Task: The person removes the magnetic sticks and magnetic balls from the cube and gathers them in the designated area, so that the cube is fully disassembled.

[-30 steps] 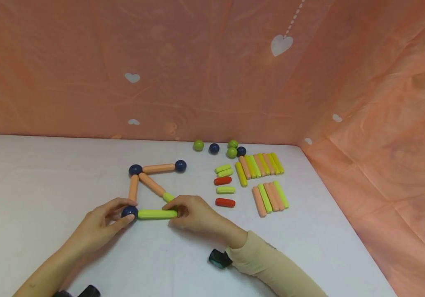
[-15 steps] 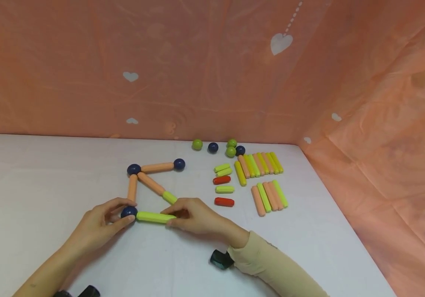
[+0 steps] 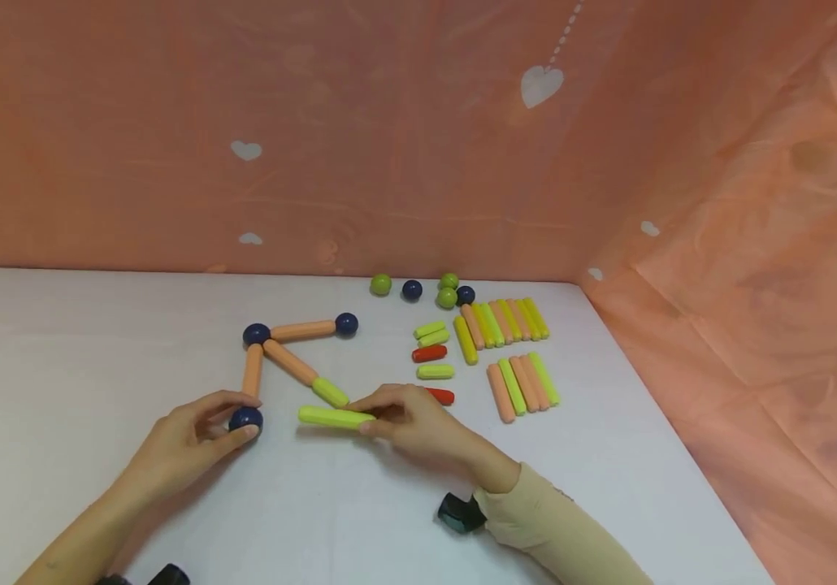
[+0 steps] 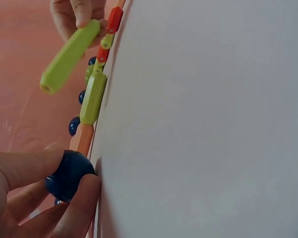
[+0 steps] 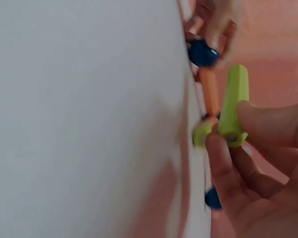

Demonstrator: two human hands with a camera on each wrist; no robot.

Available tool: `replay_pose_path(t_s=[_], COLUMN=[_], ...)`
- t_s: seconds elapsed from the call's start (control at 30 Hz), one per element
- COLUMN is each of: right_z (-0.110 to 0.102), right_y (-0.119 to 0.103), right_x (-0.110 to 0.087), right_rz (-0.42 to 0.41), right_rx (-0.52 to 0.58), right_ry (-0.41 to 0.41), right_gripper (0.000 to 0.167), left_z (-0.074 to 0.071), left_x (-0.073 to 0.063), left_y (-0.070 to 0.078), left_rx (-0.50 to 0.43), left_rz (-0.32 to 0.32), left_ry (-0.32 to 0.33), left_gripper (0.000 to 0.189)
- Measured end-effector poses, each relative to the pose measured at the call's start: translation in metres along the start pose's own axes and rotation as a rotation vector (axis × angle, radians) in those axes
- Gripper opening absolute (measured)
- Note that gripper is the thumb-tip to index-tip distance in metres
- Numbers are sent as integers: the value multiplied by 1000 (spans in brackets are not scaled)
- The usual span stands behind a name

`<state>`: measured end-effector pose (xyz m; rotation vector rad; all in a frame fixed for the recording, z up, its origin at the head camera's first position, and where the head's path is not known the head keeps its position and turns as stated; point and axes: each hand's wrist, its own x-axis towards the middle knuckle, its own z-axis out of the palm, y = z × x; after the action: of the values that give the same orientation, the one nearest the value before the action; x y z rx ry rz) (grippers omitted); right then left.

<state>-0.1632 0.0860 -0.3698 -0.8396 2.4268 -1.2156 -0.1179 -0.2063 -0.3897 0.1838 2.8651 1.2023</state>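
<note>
My left hand pinches a dark blue ball at the near end of a stick figure on the table. From that ball an orange stick runs to a second blue ball. Two more orange sticks fan out from there, one ending in a third blue ball, the other in a short lime stick. Between thumb and fingers my right hand holds a long lime stick, raised off the table and apart from the left hand's ball. Its end shows a small round metallic spot in the right wrist view.
Right of the figure lie short lime sticks and red sticks. Farther right are two rows of long sticks in orange, lime and yellow. Green balls and blue balls sit along the back edge, before an orange cloth.
The long lime stick has come away from the near blue ball and moved right and up in my right hand. My left hand keeps its hold on the ball.
</note>
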Motion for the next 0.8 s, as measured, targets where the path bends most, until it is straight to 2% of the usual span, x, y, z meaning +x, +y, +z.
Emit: replay_pose_path(t_s=[0.2, 0.37, 0.5, 0.6, 0.8], right_z=[-19, -37, -53, -65, -81], right_y=[15, 25, 34, 42, 48], right_x=[-20, -34, -49, -60, -75], right_rz=[14, 36, 100, 147, 294], right_rx=[74, 118, 167, 162, 173], right_ry=[108, 207, 310, 387, 571], right_gripper=[27, 30, 31, 33, 34], left_z=[3, 2, 2, 0, -7], left_x=[0, 0, -1, 0, 4], left_y=[4, 4, 1, -1, -1], left_rx=[4, 1, -2, 0, -21], left_rz=[6, -12, -23, -19, -10], left_ry=[20, 7, -5, -14, -84], left_gripper=[39, 41, 41, 41, 42])
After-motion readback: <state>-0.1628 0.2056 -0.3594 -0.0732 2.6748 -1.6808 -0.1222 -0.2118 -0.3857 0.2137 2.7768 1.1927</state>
